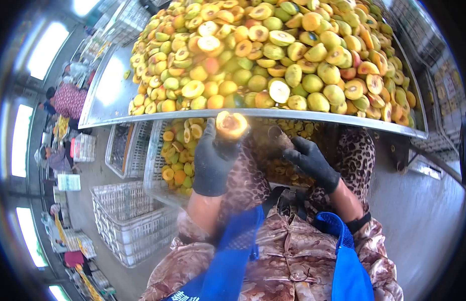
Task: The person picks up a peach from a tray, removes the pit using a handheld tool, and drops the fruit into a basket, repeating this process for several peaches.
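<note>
Just below the metal tray's front edge, my left hand [213, 163], in a dark glove, holds a halved fruit [231, 125] with its hollowed cut face up. My right hand [312, 163], also gloved, is closed around a short dark tool [279, 136], to the right of the fruit and apart from it. The tool's far end is blurred. Heaped on the metal tray [293, 114] are yellow and green fruits [313, 88], many of them cut in half. Below the tray, more cut fruit [180, 168] fills a white crate [153, 175] beside my left hand.
An empty white crate [127, 215] stands on the floor at the lower left, with another crate [123, 150] above it. Several people, one in a patterned red top [70, 102], are at the far left. Stacked crates [418, 30] stand at the upper right.
</note>
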Tool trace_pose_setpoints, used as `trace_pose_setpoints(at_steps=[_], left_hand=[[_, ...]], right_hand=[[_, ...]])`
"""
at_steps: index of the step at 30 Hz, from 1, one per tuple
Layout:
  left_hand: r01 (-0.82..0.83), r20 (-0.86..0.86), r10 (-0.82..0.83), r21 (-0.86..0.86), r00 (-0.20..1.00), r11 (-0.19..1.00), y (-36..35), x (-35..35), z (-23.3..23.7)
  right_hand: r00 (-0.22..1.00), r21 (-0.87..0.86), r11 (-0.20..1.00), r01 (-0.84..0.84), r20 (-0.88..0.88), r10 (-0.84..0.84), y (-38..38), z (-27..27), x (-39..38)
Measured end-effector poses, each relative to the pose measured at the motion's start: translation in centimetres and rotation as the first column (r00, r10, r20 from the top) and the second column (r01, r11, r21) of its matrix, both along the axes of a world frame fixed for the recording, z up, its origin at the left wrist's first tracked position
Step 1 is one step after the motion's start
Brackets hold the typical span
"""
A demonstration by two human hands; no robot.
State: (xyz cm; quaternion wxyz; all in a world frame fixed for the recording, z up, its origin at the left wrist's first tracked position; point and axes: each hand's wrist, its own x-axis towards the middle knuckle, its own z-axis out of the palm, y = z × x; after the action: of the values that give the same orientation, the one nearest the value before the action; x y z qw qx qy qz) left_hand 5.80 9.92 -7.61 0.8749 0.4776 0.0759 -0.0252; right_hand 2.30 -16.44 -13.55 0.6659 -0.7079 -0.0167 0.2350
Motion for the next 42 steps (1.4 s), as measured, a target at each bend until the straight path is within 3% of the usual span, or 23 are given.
trace_pose_setpoints(at_steps=[1, 3, 4, 7, 8, 9, 11, 14, 16, 18, 20, 22, 25, 29, 32, 35, 38, 42], left_hand=[[-0.024, 0.167, -0.055, 0.440, 0.984, 0.898, -0.7, 0.2, -0.6], [-0.107, 0.303, -0.223, 0.780, 0.927, 0.616, -2.3, 0.2, -1.1], [-0.089, 0.307, -0.262, 0.786, 0.915, 0.611, -3.5, 0.0, -0.5], [-0.076, 0.340, -0.384, 0.825, 0.858, 0.560, -5.6, -0.8, 1.3], [0.061, 0.268, -0.312, 0.663, 0.911, 0.746, -6.0, -0.8, 1.4], [0.163, 0.170, -0.260, 0.440, 0.951, 0.883, -6.5, -0.6, 1.5], [0.200, 0.089, -0.225, 0.223, 0.970, 0.954, -6.8, -0.6, 1.5], [0.075, 0.270, -0.242, 0.508, 0.932, 0.858, -6.8, -0.9, 1.4], [-0.154, 0.440, -0.370, 0.788, 0.819, 0.596, -6.9, -1.0, 1.4], [0.120, 0.281, -0.272, 0.459, 0.920, 0.880, -7.7, -1.1, 1.8], [0.207, 0.136, -0.227, 0.149, 0.964, 0.967, -8.5, -1.0, 2.1], [0.175, 0.049, -0.174, -0.007, 0.983, 0.985, -9.1, -0.5, 2.3], [0.162, 0.107, -0.177, 0.138, 0.978, 0.977, -10.4, -0.8, 4.1], [0.119, 0.077, -0.126, 0.086, 0.989, 0.989, -10.9, -0.1, 3.8], [0.066, 0.045, -0.071, 0.110, 0.996, 0.992, -11.2, 0.1, 3.6], [0.068, 0.030, -0.073, 0.139, 0.997, 0.988, -10.6, 0.6, 2.5], [0.026, -0.062, -0.017, 0.138, 0.998, 0.990, -11.9, 0.0, 3.9], [0.019, -0.077, -0.007, 0.144, 0.997, 0.989, -12.0, 0.2, 3.5]], right_hand=[[0.988, 0.188, 0.978, 0.086, 0.114, -0.109, -0.3, 1.2, -0.9], [0.989, 0.275, 0.953, 0.129, 0.028, -0.142, 0.1, 5.2, -2.6], [0.988, 0.317, 0.937, 0.148, -0.012, -0.152, 0.4, 6.5, -3.2], [0.953, 0.185, 0.967, 0.174, 0.214, -0.213, 1.1, 4.9, -3.8], [0.939, 0.152, 0.972, 0.177, 0.270, -0.213, 1.1, 5.0, -3.8], [0.959, 0.219, 0.961, 0.169, 0.186, -0.211, 1.0, 5.5, -3.9], [0.983, 0.351, 0.922, 0.166, 0.019, -0.184, 0.5, 6.8, -3.9], [0.935, -0.077, 0.979, 0.191, 0.319, -0.157, 0.6, 3.8, -3.3], [0.914, 0.034, 0.969, 0.246, 0.324, -0.244, 1.4, 5.3, -3.3], [0.880, 0.042, 0.954, 0.298, 0.376, -0.291, 2.1, 5.3, -3.1], [0.826, -0.048, 0.936, 0.349, 0.487, -0.283, 2.7, 4.0, -2.4], [0.809, -0.034, 0.914, 0.405, 0.480, -0.341, 3.3, 4.3, -2.1], [0.805, 0.015, 0.897, 0.442, 0.434, -0.404, 4.0, 5.2, -2.0], [0.816, 0.095, 0.916, 0.389, 0.427, -0.390, 3.9, 4.7, -1.5], [0.882, 0.048, 0.944, 0.326, 0.345, -0.322, 3.6, 5.2, -1.9], [0.789, -0.037, 0.959, 0.280, 0.579, -0.208, 3.1, 5.7, -2.3], [0.854, -0.011, 0.942, 0.336, 0.426, -0.299, 3.8, 4.5, -2.8], [0.848, -0.010, 0.949, 0.315, 0.453, -0.276, 3.8, 4.4, -2.9]])
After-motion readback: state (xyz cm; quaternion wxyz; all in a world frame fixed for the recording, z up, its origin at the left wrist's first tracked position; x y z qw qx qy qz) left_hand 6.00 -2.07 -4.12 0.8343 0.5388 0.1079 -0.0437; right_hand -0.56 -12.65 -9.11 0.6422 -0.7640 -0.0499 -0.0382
